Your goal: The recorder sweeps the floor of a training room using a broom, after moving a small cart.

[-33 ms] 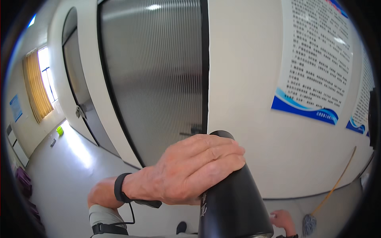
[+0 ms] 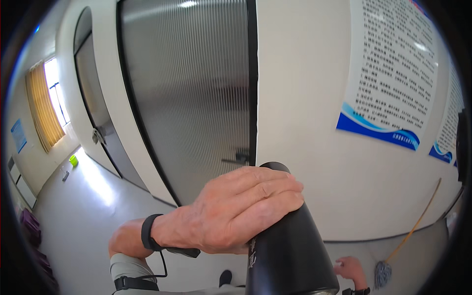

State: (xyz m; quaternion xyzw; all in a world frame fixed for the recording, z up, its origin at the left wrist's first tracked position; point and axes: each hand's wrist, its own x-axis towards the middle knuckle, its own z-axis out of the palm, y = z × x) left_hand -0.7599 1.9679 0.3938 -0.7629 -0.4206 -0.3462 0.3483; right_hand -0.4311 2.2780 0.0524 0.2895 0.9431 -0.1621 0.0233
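My left hand (image 2: 236,211), with a black strap on its wrist, is closed over the upper part of a black cylinder (image 2: 292,260), which looks like a bottle, held tilted at the bottom centre. The fingers cover part of its side, and the thumb is hidden. Low at the right, beside the cylinder, my right hand (image 2: 349,270) is partly visible with loosely bent fingers apart and nothing visible in them.
Ahead are a ribbed-glass door (image 2: 184,88) with a lever handle, a second door (image 2: 105,123) to the left, and wall posters (image 2: 383,73). A mop (image 2: 382,273) stands at right. A green bin (image 2: 73,160) and purple objects (image 2: 30,226) are at left.
The view has shifted very slightly, so the door, posters and mop appear a little higher or further left. My hands and the cylinder look the same.
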